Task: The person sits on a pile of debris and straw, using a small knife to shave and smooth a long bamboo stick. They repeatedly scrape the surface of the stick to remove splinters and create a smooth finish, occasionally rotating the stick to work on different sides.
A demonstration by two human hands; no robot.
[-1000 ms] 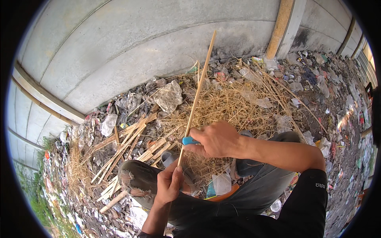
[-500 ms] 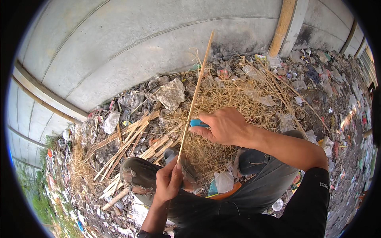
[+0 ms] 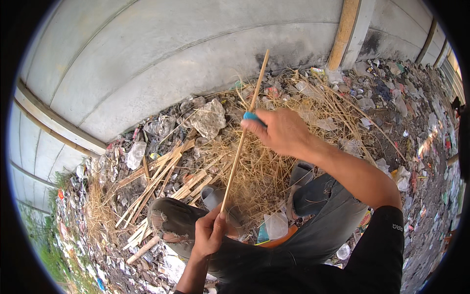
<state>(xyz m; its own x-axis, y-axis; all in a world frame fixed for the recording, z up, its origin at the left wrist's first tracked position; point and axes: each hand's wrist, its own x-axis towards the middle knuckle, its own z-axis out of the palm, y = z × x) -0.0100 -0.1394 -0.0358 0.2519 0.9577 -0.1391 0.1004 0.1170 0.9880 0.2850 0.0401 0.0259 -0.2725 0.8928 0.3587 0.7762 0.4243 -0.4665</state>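
Note:
A long, thin bamboo strip (image 3: 238,154) slants up and away from my left hand (image 3: 210,231), which pinches its near end between thumb and fingers, close to my knee. Farther up, my right hand (image 3: 282,131) is closed around a blue-handled knife (image 3: 254,117) set against the strip. The blade is hidden from view. A thin shaving (image 3: 242,98) curls off the strip just beyond the knife. Below the strip lies a heap of pale, tangled shavings (image 3: 267,176), between my feet and the wall.
Split bamboo pieces (image 3: 152,188) lie to the left of the shavings. A pale rock (image 3: 209,119) sits near the concrete wall (image 3: 186,59). Scattered litter covers the ground, and a wooden post (image 3: 343,35) stands against the wall. An orange object (image 3: 285,237) lies between my legs.
My right hand and the knife have slid up and away along the strip, toward its far end. The strip's far tip has dropped slightly; my left hand still pinches the near end.

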